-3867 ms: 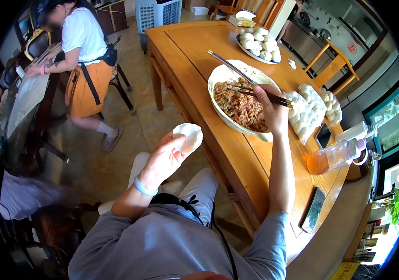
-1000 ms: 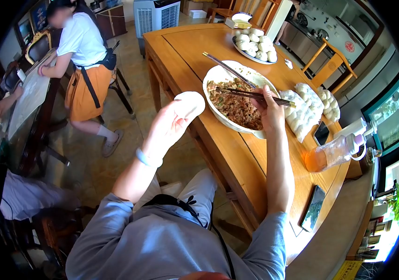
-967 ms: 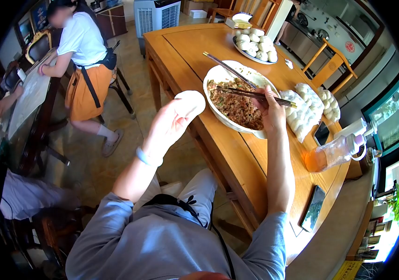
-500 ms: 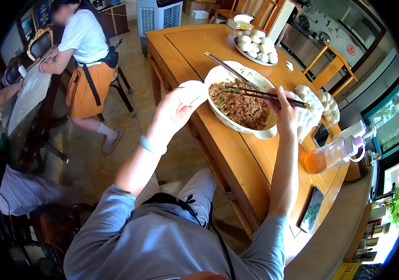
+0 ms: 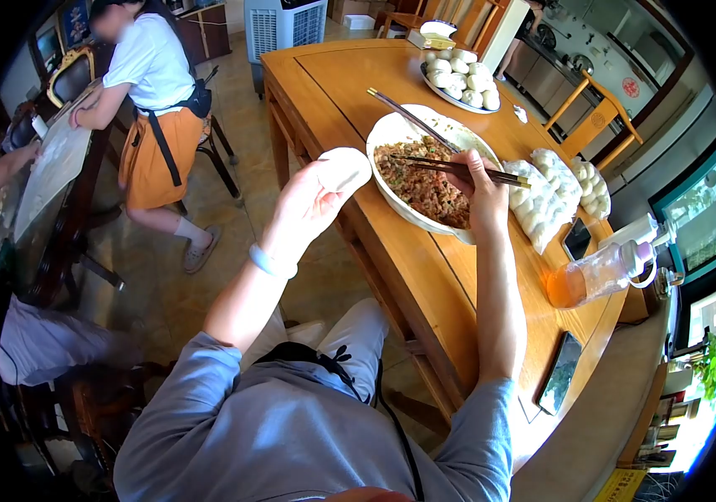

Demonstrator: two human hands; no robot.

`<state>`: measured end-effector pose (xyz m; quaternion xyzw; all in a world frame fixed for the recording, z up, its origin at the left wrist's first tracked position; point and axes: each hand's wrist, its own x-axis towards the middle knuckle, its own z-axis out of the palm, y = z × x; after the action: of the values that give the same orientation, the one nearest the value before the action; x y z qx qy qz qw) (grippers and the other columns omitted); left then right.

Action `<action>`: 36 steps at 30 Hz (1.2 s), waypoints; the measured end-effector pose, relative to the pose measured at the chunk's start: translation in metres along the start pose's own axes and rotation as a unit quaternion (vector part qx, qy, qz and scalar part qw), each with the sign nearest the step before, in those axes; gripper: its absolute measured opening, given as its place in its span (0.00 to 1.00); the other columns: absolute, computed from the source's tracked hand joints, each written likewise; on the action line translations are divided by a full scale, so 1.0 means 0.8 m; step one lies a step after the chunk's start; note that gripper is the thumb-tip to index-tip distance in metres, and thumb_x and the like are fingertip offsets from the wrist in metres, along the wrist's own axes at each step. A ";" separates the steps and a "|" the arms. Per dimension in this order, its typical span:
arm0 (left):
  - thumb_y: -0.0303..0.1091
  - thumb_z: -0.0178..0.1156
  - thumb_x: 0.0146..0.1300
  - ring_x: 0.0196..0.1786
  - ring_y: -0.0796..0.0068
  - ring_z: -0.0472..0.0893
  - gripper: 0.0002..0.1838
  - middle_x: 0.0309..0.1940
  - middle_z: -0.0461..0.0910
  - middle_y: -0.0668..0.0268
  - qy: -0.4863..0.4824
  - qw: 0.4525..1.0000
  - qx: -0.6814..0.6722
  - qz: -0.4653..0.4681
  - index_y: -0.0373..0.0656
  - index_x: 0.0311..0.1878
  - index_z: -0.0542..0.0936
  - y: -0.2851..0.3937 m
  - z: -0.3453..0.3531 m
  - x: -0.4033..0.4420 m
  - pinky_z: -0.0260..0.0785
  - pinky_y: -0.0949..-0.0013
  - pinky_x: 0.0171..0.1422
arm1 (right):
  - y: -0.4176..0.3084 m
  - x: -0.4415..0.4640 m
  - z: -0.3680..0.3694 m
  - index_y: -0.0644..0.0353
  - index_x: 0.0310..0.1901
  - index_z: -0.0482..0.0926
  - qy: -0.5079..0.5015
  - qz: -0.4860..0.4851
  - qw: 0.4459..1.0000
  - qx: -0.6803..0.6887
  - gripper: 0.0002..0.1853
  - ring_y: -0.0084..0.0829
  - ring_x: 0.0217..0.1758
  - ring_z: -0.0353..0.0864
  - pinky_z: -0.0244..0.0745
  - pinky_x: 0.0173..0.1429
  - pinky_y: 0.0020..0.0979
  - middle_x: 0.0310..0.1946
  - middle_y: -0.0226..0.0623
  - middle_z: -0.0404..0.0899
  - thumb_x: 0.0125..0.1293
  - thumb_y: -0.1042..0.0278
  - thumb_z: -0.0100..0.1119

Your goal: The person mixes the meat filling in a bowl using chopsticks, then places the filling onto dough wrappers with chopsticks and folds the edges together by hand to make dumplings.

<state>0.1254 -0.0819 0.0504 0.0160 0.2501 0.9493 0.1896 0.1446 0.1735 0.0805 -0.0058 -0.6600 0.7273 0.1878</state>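
Note:
Between the fingers of my left hand [image 5: 309, 201] is a round white dough wrapper [image 5: 345, 171], held up just left of the bowl's rim. My right hand [image 5: 482, 191] grips a pair of dark chopsticks [image 5: 500, 176], their tips at the minced filling [image 5: 425, 188]. The filling lies in a large white bowl [image 5: 383, 134] on the wooden table [image 5: 324, 84]. Another pair of chopsticks [image 5: 408, 113] rests across the bowl's far rim, its lower end near my right fingers. Whether any filling is between the tips is too small to tell.
A plate of white buns [image 5: 460, 79] stands at the table's far end. Right of the bowl are plastic bags of white pieces [image 5: 542, 201], a bottle with orange liquid [image 5: 592, 280] and two phones [image 5: 560, 372] [image 5: 577, 239]. At left, a person [image 5: 153, 75] leans over another table [image 5: 53, 176].
My left hand has risen slightly with the wrapper. Within the last half second, my right hand with the chopsticks has moved left, back over the bowl's edge.

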 end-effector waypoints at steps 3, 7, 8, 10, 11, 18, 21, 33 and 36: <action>0.26 0.46 0.63 0.47 0.66 0.79 0.13 0.44 0.78 0.55 0.002 1.000 -0.001 0.004 0.31 0.48 0.71 -0.001 0.003 -0.001 0.75 0.68 0.53 | 0.003 0.002 -0.005 0.67 0.37 0.77 0.032 0.019 0.998 0.049 0.18 0.29 0.35 0.80 0.81 0.39 0.25 0.34 0.39 0.79 0.64 0.56 0.55; 0.26 0.47 0.62 0.47 0.66 0.79 0.13 0.44 0.78 0.55 -0.001 1.000 0.003 0.004 0.31 0.48 0.71 -0.001 -0.003 0.001 0.75 0.68 0.53 | 0.004 0.005 -0.013 0.66 0.36 0.76 0.025 0.051 0.994 0.096 0.16 0.28 0.35 0.80 0.82 0.38 0.26 0.33 0.38 0.79 0.64 0.58 0.54; 0.26 0.47 0.63 0.47 0.66 0.79 0.13 0.44 0.78 0.55 -0.003 1.000 0.001 0.004 0.31 0.48 0.71 0.000 -0.002 0.001 0.75 0.68 0.54 | 0.004 0.005 -0.015 0.65 0.36 0.76 0.038 0.054 0.992 0.104 0.15 0.28 0.35 0.81 0.82 0.38 0.26 0.33 0.38 0.79 0.64 0.58 0.54; 0.26 0.47 0.63 0.47 0.66 0.79 0.13 0.44 0.78 0.55 -0.007 1.000 -0.002 0.005 0.30 0.48 0.71 0.000 0.000 0.000 0.75 0.68 0.54 | 0.003 0.006 -0.017 0.65 0.37 0.75 0.062 0.062 0.989 0.121 0.15 0.28 0.35 0.81 0.82 0.37 0.25 0.33 0.38 0.79 0.65 0.58 0.54; 0.26 0.47 0.63 0.47 0.66 0.79 0.13 0.44 0.78 0.55 -0.009 1.000 -0.002 0.009 0.30 0.48 0.71 0.000 0.000 0.001 0.75 0.68 0.54 | 0.002 0.006 -0.018 0.65 0.37 0.75 0.065 0.061 0.988 0.130 0.15 0.28 0.35 0.81 0.82 0.37 0.25 0.33 0.38 0.79 0.65 0.58 0.53; 0.25 0.47 0.63 0.48 0.65 0.79 0.12 0.44 0.78 0.53 -0.038 0.999 0.003 0.007 0.29 0.47 0.72 0.000 0.011 0.004 0.73 0.66 0.57 | -0.017 0.012 -0.038 0.64 0.38 0.73 0.056 0.054 0.981 0.176 0.14 0.26 0.35 0.79 0.82 0.38 0.24 0.36 0.38 0.76 0.66 0.58 0.53; 0.25 0.46 0.64 0.48 0.64 0.79 0.12 0.43 0.78 0.53 -0.054 0.998 -0.002 -0.005 0.29 0.47 0.72 -0.002 0.017 0.007 0.73 0.64 0.58 | -0.038 0.005 -0.034 0.64 0.37 0.74 0.047 0.058 0.982 0.175 0.14 0.25 0.34 0.79 0.82 0.36 0.23 0.36 0.37 0.77 0.66 0.58 0.52; 0.28 0.35 0.69 0.55 0.54 0.72 0.17 0.51 0.71 0.45 -0.087 0.991 -0.068 -0.073 0.24 0.52 0.66 -0.016 0.028 -0.002 0.67 0.56 0.64 | -0.055 -0.016 -0.013 0.69 0.41 0.75 -0.089 0.004 0.992 0.086 0.16 0.29 0.34 0.80 0.80 0.35 0.24 0.35 0.42 0.78 0.66 0.61 0.52; 0.27 0.36 0.68 0.55 0.54 0.72 0.17 0.50 0.71 0.45 -0.088 0.992 -0.061 -0.073 0.24 0.51 0.66 -0.019 0.023 -0.002 0.67 0.57 0.64 | -0.059 -0.016 -0.017 0.69 0.41 0.75 -0.110 -0.021 0.991 0.067 0.16 0.30 0.34 0.80 0.79 0.36 0.25 0.35 0.43 0.79 0.66 0.61 0.51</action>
<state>0.1348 -0.0619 0.0598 0.0699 0.1742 0.9414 0.2801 0.1724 0.1854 0.1209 0.1007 -0.6265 0.7621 0.1287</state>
